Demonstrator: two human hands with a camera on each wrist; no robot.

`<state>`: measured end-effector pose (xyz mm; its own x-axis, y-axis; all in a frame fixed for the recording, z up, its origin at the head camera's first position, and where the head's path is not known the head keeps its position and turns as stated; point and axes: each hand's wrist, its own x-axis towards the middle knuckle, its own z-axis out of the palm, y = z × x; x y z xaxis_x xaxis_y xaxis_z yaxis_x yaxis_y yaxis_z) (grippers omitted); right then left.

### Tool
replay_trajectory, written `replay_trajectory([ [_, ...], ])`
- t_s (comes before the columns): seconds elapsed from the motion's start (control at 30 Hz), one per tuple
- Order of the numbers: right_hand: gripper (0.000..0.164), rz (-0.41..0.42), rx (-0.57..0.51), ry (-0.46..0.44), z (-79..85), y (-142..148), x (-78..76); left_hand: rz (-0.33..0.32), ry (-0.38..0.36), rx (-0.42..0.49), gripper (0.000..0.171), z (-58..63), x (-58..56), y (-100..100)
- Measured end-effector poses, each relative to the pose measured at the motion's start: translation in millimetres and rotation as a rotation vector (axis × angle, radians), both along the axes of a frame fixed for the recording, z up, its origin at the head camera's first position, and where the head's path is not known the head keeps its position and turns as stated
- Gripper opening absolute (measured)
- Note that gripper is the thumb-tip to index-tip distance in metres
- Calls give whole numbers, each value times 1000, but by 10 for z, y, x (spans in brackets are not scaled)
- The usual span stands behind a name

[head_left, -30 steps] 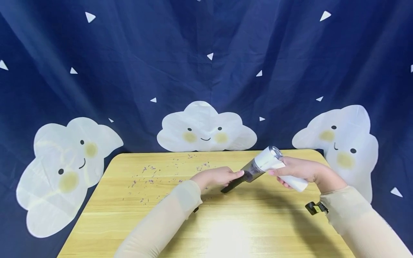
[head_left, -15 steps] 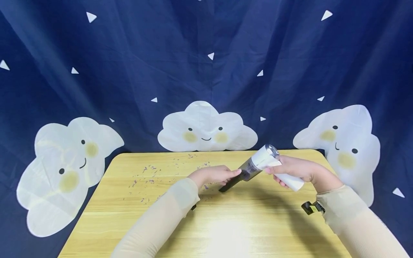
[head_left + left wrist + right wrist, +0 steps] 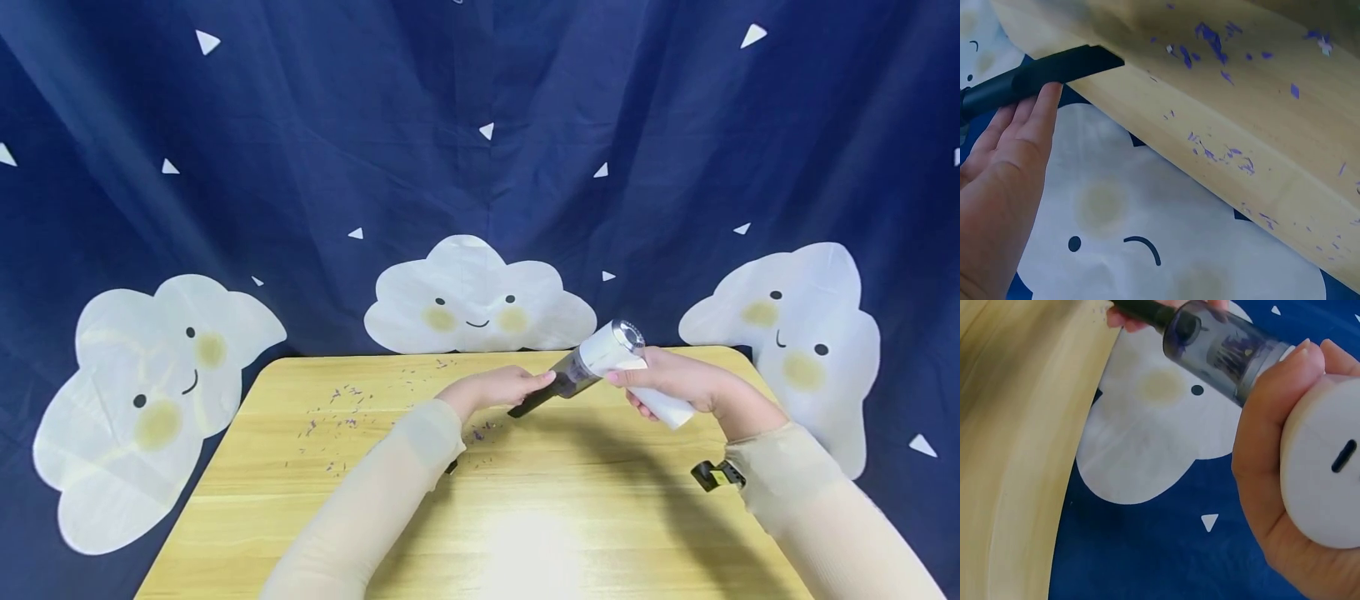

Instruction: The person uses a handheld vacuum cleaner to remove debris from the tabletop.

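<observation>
Head cam: R hand [image 3: 678, 379] w/ fingers curled rnd vac [image 3: 604, 352], L hand [image 3: 491, 390] w/ fingers & thumb gripping its nozzle [image 3: 531, 403], tilted tip-down over desk [image 3: 600, 517] nr purple bits [image 3: 1212, 44]

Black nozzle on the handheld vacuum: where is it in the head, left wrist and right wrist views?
Head: the black nozzle is just right of centre, below mid-height, pointing down-left.
Left wrist: upper left, its slanted tip pointing right.
Right wrist: at the top edge, left of centre, cut off by the frame.
Shared landmark: the wooden table, lower in head, upper right in left wrist, left in right wrist.
</observation>
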<state>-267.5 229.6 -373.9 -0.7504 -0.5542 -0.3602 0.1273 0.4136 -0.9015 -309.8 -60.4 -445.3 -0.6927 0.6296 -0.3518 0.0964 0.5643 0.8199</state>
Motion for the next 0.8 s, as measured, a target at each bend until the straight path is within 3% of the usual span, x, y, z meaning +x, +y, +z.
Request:
replay_trajectory([
  [0.27,37,-75,-20,21,22,-89,-23,48,10,41,63,-2,-121,-25],
  [0.53,36,-144,-6,54,-29,-170,-30,142,57,108,66,-145,-162,7],
  [0.8,35,-177,18,113,-105,-274,-28,254,38,125,70,-238,-165,23],
])
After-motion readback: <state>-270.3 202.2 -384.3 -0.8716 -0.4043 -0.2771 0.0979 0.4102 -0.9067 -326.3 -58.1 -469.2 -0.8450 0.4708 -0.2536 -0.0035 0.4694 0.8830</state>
